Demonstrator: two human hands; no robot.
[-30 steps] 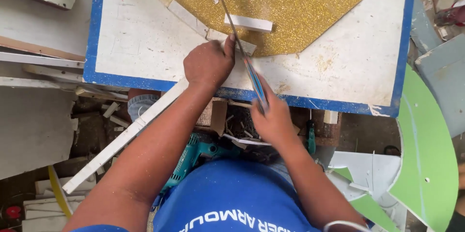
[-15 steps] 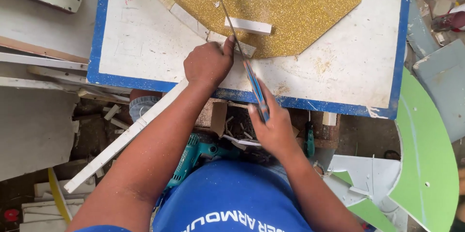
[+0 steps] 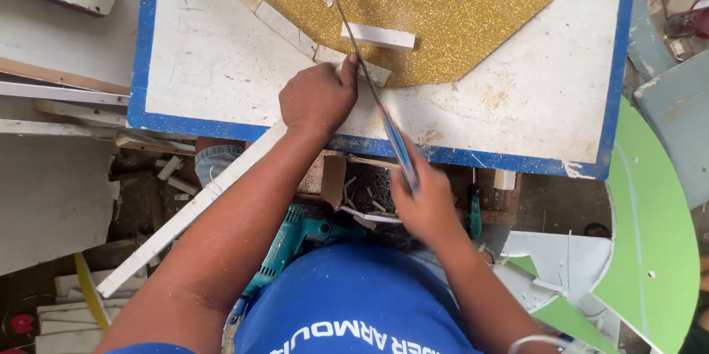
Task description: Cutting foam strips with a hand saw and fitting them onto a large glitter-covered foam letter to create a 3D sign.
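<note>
My right hand (image 3: 425, 202) grips the blue handle of a hand saw (image 3: 369, 77), whose thin blade runs up across the worktable. My left hand (image 3: 319, 97) presses down on a long white strip (image 3: 199, 202) that lies over the table's near edge, right beside the blade. The strip's end sits at the edge of a gold glitter sheet (image 3: 443, 7). A short white offcut (image 3: 378, 36) lies on the glitter sheet just beyond the blade.
The white board with a blue border (image 3: 532, 103) carries sawdust. A teal power drill (image 3: 292, 239) sits below the table by my body. Green panels (image 3: 650, 250) stand at the right; white boards and scrap strips (image 3: 52, 191) lie at the left.
My right hand has drawn the saw back toward my body, and the view has shifted slightly. My left hand stays pressed on the strip.
</note>
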